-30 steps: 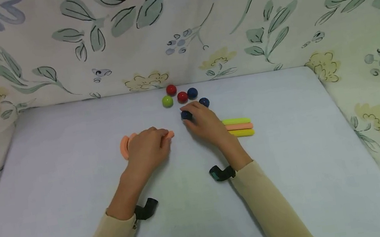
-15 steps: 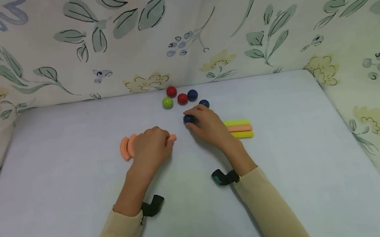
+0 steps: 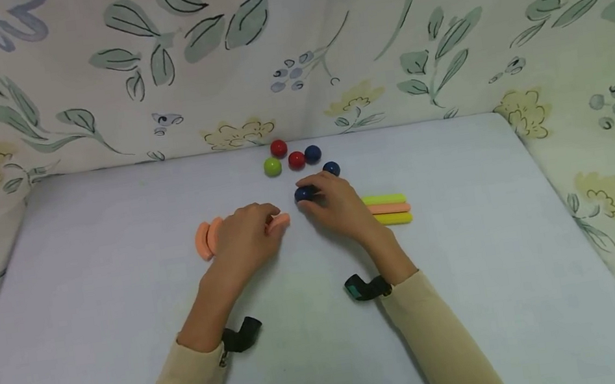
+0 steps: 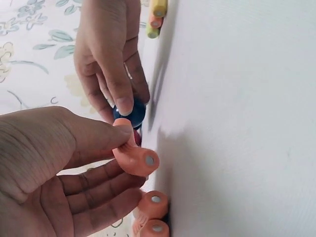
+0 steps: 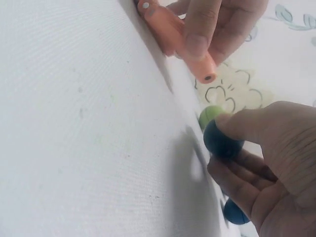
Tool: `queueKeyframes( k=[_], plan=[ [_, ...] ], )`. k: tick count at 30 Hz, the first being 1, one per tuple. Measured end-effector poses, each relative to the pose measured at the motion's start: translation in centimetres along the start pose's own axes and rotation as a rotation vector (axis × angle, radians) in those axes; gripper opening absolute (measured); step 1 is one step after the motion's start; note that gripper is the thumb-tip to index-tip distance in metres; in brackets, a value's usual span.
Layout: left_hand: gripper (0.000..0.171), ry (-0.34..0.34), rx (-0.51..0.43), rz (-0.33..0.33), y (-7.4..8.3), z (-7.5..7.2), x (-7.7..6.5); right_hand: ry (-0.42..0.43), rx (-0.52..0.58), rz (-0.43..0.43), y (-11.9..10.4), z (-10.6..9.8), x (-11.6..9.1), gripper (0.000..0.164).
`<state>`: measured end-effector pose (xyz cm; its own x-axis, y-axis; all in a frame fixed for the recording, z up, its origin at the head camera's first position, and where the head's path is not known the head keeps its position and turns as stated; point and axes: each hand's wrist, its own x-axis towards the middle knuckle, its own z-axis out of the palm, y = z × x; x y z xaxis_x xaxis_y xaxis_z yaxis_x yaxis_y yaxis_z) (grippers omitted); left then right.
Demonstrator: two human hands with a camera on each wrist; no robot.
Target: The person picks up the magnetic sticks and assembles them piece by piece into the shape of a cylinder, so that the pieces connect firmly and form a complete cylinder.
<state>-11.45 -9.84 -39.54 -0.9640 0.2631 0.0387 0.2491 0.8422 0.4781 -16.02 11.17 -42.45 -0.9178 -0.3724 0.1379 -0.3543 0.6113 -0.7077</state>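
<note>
In the head view, my left hand (image 3: 245, 240) pinches a curved orange magnetic piece (image 3: 279, 222) between thumb and fingers. A silvery dot marks one end of this curved piece (image 4: 134, 157) in the left wrist view. My right hand (image 3: 340, 208) holds a dark blue ball (image 3: 303, 194) by its thumb and fingertips, a short way right of the orange piece. From the right wrist, the blue ball (image 5: 222, 140) appears raised off the table, with a small gap between it and the orange end. Two more curved orange pieces (image 3: 209, 238) lie just left of my left hand.
Behind my hands sit two red balls (image 3: 296, 161), a green ball (image 3: 272, 167) and two other blue balls (image 3: 313, 154). Yellow and orange straight sticks (image 3: 392, 208) lie side by side right of my right hand. A floral cloth (image 3: 344, 36) hangs behind the white table (image 3: 466, 229).
More of the orange piece shows past my left fingertips, and its end has tilted. My right hand has drawn the blue ball slightly toward me. The other balls and sticks stay put.
</note>
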Motion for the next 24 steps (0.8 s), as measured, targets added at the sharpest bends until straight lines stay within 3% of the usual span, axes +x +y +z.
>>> queueKeyframes(
  k=[6, 16, 24],
  plan=[
    [0.030, -0.014, -0.107, -0.037, -0.2, -0.8, -0.2, -0.009, 0.067, 0.001, 0.0, -0.1, -0.1, 0.035],
    [0.033, -0.051, -0.289, -0.167, -0.6, -1.4, -0.1, -0.033, 0.235, 0.012, -0.3, -0.2, 0.0, 0.036],
    [0.033, -0.074, -0.296, -0.192, -0.7, -1.5, 0.0, -0.062, 0.341, 0.021, -0.5, 0.3, 0.1, 0.037]
  ],
)
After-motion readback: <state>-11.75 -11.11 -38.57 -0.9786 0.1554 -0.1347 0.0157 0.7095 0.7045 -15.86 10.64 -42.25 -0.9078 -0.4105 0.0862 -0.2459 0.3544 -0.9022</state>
